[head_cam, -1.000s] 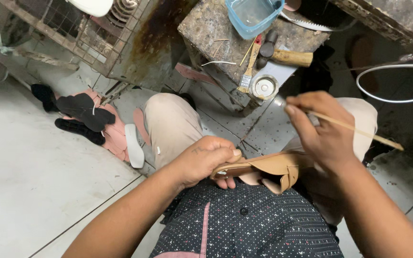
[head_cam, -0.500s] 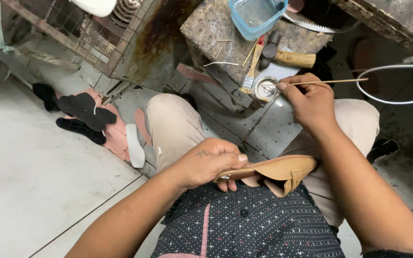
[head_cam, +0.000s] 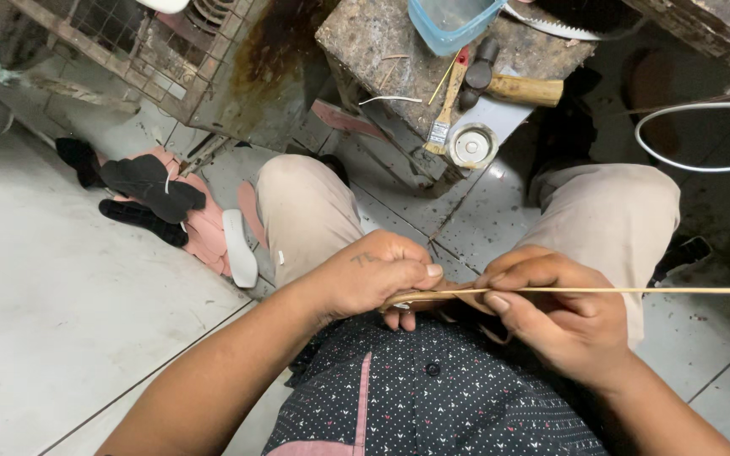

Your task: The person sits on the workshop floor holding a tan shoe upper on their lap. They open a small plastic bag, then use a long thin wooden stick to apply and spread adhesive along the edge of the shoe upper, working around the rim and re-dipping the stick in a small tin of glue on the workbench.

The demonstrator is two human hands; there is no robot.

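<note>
My left hand (head_cam: pixel 373 279) grips a tan leather piece (head_cam: pixel 420 297) over my lap, thumb pressed along its top edge. My right hand (head_cam: pixel 555 317) is close beside it, fingers pinched on a thin wooden stick (head_cam: pixel 635 290) that runs level toward the right edge of the view. The stick's near end lies on the leather piece between my two hands. Most of the leather is hidden behind my fingers.
A stained stone block (head_cam: pixel 399 51) ahead carries a blue plastic tub (head_cam: pixel 449 19), a brush (head_cam: pixel 445 105), a hammer (head_cam: pixel 509 84) and a round glue tin (head_cam: pixel 472 145). Black and pink shoe parts (head_cam: pixel 158 203) lie on the floor at left. A white cable loop (head_cam: pixel 694 135) is at right.
My right hand came back from the glue tin with the stick and now rests beside my left hand at the leather piece. The leather is now mostly covered by my fingers.
</note>
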